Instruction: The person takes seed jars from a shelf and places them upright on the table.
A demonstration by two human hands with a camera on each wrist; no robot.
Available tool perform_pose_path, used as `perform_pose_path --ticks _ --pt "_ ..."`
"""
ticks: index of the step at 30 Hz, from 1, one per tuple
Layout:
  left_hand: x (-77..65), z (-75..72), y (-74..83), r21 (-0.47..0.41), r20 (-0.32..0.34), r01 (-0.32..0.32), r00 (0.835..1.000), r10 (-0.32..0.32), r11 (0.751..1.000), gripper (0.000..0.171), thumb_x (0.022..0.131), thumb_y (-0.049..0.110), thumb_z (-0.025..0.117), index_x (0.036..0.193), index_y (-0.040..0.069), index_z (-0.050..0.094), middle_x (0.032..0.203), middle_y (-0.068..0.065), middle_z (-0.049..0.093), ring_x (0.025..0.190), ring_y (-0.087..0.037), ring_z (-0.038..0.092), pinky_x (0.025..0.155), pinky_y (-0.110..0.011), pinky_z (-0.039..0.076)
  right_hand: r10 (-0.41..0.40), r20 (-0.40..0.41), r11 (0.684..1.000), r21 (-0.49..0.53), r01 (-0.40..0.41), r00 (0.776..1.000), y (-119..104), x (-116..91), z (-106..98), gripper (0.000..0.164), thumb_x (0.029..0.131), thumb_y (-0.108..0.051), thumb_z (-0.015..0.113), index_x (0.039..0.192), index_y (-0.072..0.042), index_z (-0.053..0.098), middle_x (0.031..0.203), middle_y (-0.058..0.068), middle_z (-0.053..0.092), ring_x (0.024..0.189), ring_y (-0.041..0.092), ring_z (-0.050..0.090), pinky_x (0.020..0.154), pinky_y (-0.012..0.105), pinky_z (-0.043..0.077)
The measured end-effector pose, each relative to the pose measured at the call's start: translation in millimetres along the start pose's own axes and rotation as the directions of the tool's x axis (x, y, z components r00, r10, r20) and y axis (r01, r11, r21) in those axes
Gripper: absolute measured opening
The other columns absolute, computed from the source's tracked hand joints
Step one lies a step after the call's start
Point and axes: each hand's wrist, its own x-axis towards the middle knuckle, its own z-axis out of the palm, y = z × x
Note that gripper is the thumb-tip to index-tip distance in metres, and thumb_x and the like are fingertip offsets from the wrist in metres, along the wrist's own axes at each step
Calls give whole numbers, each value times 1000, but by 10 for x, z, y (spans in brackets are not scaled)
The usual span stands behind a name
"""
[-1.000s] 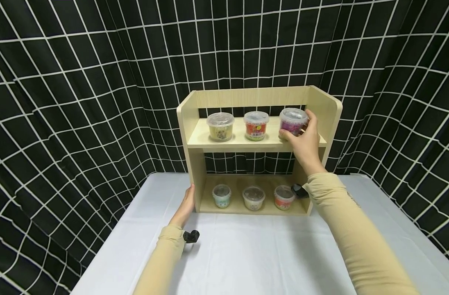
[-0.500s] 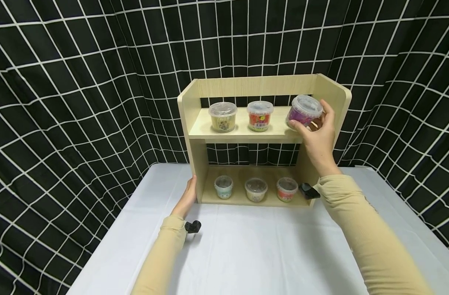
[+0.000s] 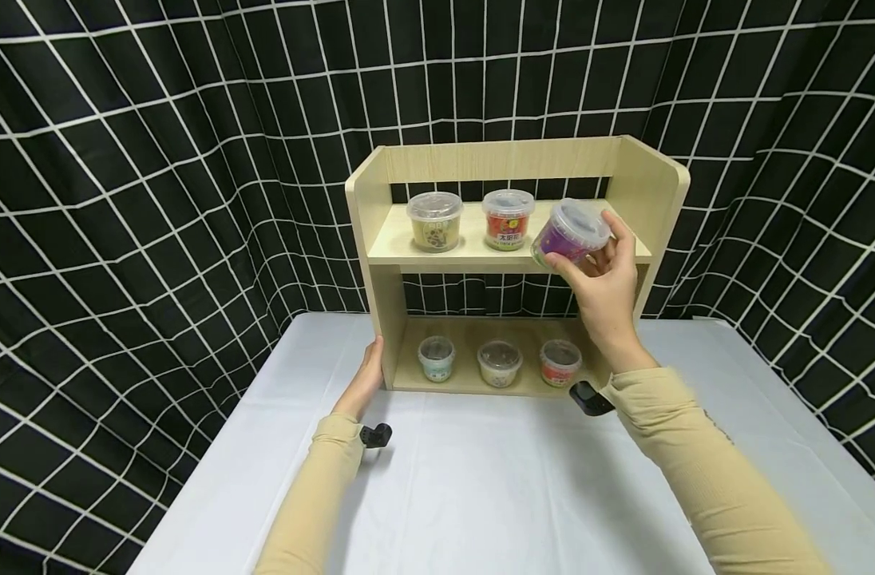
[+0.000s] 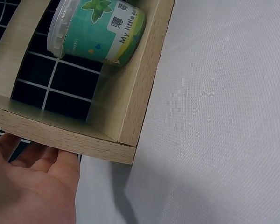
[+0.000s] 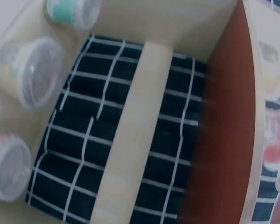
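Note:
My right hand (image 3: 611,299) grips a clear-lidded plastic tub with a purple label (image 3: 561,238), tilted with its lid toward the hand, at the front of the upper shelf (image 3: 473,254). Beside it stand a tub with a red label (image 3: 508,227) and a pale yellow tub (image 3: 436,231), both upright. My left hand (image 3: 364,378) rests against the outer left side of the small wooden shelf unit (image 3: 384,335); its fingers show beside the panel in the left wrist view. The right wrist view is blurred, with only a bit of the hand at its right edge.
On the lower shelf stand a mint-green tub (image 3: 436,363), a cream tub (image 3: 499,369) and a red-labelled tub (image 3: 558,367). The unit stands on a white-covered table (image 3: 473,479). A black curtain with white grid lines (image 3: 157,200) hangs behind and at the sides.
My right hand has lifted and tilted the purple tub, moving it right, then back left toward the shelf's front. My left hand stays at the unit's side. The head view has shifted slightly.

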Motion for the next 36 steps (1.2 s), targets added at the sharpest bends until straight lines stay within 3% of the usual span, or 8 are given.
perform_pose_path --ticks 15,22,29,36 --pt "-27 -27 0 -11 5 -14 1000 14 1000 84 89 70 18 145 9 11 148 -19 13 137 -33 8 110 -47 9 80 73 997 8 -81 994 42 -440 184 77 75 5 74 138 -7 31 129 11 48 116 23 48 96 29 42" --pt "-22 -52 10 -37 30 -35 999 36 999 79 92 64 20 145 6 12 147 -20 13 136 -34 11 111 -45 12 78 135 995 -74 -68 988 161 -626 211 78 74 4 76 138 -8 32 126 12 50 111 20 52 93 26 44" --pt "-4 -44 8 -43 28 -31 999 32 999 80 91 66 20 145 7 11 147 -19 14 136 -33 12 111 -42 13 132 165 985 -130 -111 977 230 -806 290 81 72 7 77 138 -4 31 125 14 52 109 17 53 93 27 44" --pt "14 -42 -8 -55 17 -36 999 37 998 79 92 65 21 144 6 13 147 -20 14 136 -32 11 111 -42 14 235 197 964 -170 -203 952 88 -954 447 78 74 8 74 136 5 28 125 21 50 110 26 52 95 31 43"
